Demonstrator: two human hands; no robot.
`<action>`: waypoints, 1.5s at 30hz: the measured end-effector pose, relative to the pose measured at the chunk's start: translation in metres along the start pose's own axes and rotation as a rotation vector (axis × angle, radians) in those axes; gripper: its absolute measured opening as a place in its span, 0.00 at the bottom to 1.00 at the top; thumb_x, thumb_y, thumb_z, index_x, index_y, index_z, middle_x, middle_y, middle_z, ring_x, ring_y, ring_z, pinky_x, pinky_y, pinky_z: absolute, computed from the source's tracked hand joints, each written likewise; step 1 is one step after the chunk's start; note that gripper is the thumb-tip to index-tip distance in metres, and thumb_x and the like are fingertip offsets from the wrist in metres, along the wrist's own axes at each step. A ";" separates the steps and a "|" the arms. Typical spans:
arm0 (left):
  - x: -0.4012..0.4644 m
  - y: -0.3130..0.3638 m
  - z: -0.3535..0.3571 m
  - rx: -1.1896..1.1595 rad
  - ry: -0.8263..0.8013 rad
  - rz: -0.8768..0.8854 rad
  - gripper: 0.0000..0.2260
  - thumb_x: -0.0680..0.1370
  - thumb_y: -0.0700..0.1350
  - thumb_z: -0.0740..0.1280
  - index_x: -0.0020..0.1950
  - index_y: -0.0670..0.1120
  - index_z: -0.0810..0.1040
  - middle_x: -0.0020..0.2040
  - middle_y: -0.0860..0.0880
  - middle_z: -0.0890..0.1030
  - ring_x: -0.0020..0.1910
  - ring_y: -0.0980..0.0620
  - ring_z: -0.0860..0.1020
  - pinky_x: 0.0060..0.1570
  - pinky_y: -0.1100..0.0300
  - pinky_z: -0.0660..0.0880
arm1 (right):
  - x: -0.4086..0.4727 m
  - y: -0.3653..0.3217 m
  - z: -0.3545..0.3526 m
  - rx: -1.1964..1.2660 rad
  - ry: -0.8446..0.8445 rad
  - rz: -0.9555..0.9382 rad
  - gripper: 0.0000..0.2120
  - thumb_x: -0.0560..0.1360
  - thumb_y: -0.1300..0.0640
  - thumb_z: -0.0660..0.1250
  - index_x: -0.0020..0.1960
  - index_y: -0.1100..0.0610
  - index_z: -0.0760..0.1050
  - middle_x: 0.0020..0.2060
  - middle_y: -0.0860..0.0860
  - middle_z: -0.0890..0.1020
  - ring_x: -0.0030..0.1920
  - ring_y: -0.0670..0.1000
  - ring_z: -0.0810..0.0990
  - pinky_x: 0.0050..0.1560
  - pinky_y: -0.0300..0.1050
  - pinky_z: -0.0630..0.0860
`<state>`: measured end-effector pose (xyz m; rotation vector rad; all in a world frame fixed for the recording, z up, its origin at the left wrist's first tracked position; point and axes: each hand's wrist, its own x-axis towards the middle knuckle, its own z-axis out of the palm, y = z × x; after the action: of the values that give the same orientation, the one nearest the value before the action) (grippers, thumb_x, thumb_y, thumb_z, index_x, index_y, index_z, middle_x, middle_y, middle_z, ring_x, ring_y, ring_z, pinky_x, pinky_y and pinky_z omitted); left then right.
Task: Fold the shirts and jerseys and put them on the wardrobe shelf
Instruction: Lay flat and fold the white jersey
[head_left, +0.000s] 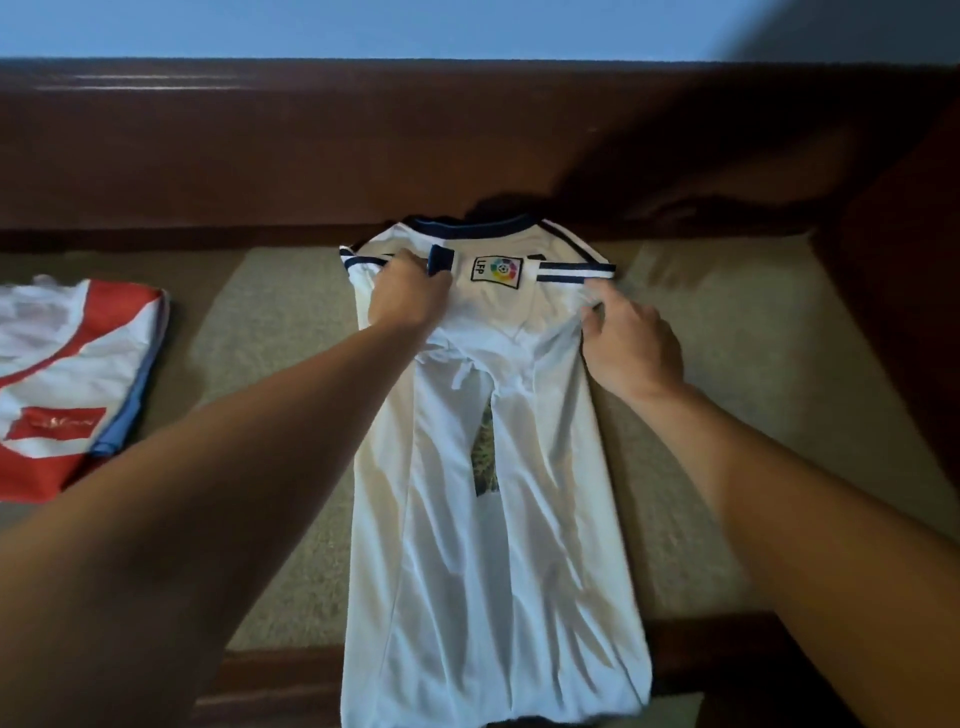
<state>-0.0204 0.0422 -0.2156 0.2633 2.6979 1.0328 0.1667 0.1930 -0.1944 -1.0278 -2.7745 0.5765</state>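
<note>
A white jersey (483, 561) with navy collar and stripes lies lengthwise on the beige cushion (280, 322), both sides folded in toward the middle and a sleeve with an LFP patch laid across the top. My left hand (410, 296) grips the folded fabric near the navy sleeve cuff at the upper left. My right hand (628, 343) pinches the cloth at the upper right edge, just under the striped sleeve. The jersey's hem hangs over the front wooden edge.
A folded red and white jersey (72, 379) rests on a blue garment at the left of the cushion. A dark wooden backboard (311, 156) runs behind, and a wooden rail (275, 675) borders the front. A dark shadow covers the right side.
</note>
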 end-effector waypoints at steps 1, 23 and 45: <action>0.007 0.003 0.004 0.018 -0.017 -0.019 0.19 0.77 0.54 0.68 0.60 0.43 0.76 0.49 0.47 0.80 0.46 0.46 0.78 0.41 0.55 0.72 | 0.016 -0.001 0.000 -0.026 -0.015 -0.013 0.20 0.84 0.50 0.57 0.76 0.46 0.66 0.58 0.61 0.80 0.57 0.66 0.79 0.53 0.54 0.74; 0.031 -0.011 0.000 0.336 0.400 0.142 0.18 0.77 0.50 0.68 0.62 0.42 0.71 0.61 0.41 0.73 0.57 0.40 0.74 0.51 0.48 0.71 | 0.101 -0.035 0.049 0.111 -0.041 -0.242 0.22 0.82 0.50 0.60 0.75 0.50 0.69 0.66 0.52 0.78 0.67 0.56 0.75 0.64 0.51 0.68; -0.212 -0.071 0.003 0.428 -0.043 0.444 0.28 0.84 0.54 0.45 0.80 0.41 0.61 0.81 0.42 0.57 0.81 0.45 0.52 0.79 0.47 0.52 | -0.168 -0.019 0.064 -0.159 0.069 -0.222 0.26 0.84 0.45 0.49 0.80 0.53 0.63 0.81 0.57 0.58 0.82 0.56 0.51 0.79 0.62 0.53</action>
<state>0.1772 -0.0611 -0.2322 0.9825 2.8587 0.5107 0.2670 0.0505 -0.2436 -0.7348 -2.8571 0.2908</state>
